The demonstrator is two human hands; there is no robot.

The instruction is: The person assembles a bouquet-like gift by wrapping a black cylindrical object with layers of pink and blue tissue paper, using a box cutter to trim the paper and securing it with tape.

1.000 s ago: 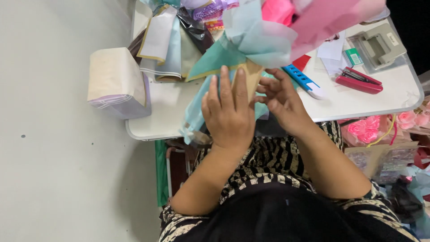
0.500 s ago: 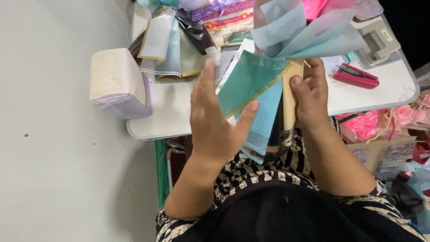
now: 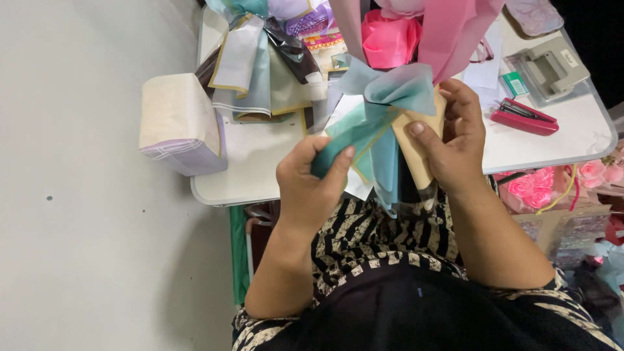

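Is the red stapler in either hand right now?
No, the red stapler lies on the white table, apart from both hands.

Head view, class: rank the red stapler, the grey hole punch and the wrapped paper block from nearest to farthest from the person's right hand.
1. Red stapler, just right of the right hand.
2. Grey hole punch, behind the stapler.
3. Wrapped paper block, far left table edge.

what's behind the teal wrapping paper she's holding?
Behind the teal paper, the right hand grips a tan sheet around a dark stem bundle; what the bundle holds is covered.
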